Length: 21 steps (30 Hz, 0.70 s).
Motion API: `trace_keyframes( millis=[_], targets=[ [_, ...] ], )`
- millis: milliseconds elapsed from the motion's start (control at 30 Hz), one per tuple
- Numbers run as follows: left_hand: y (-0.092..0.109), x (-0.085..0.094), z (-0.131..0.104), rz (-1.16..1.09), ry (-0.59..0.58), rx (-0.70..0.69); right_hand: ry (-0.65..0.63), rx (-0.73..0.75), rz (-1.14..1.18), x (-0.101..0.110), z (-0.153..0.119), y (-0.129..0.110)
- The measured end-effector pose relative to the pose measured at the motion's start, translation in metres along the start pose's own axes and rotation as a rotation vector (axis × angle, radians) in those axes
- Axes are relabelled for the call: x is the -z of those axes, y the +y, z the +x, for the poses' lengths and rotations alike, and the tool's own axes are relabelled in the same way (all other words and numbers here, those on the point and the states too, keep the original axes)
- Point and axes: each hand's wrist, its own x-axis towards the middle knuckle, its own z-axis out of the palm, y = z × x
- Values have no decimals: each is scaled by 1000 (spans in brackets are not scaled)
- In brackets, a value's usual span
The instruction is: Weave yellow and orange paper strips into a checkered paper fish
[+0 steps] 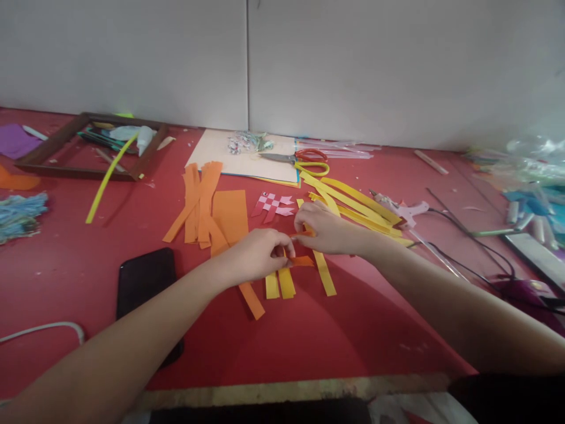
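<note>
Near the middle of the red table, my left hand (265,253) is closed in a pinch on an orange paper strip (302,261). Just to its right and slightly farther back, my right hand (324,228) has its fingers curled and pinched on orange paper too. Yellow strips (286,284) stick out toward me from under my left hand, and one yellow strip (325,275) lies below my right hand. A pink woven paper fish (270,204) rests just beyond the hands. Orange strips (192,203) and an orange sheet (230,215) lie to the left. How the held strips cross is hidden by my fingers.
Behind are scissors (314,155) on pale sheets (212,150). More yellow strips (366,206) and a pink glue gun (408,212) with a cord lie right. A black phone (143,277) and a wooden frame (79,172) are left. Blue paper pieces (20,215) sit far left.
</note>
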Motion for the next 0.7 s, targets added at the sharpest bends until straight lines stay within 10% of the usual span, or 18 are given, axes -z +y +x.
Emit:
trace_keyframes(
  millis=[300, 700],
  targets=[
    [10, 1, -6, 102, 49, 47, 150, -77, 546, 0, -14, -9],
    [3, 1, -4, 50, 52, 2, 396, -109, 551, -16, -48, 5]
  ],
)
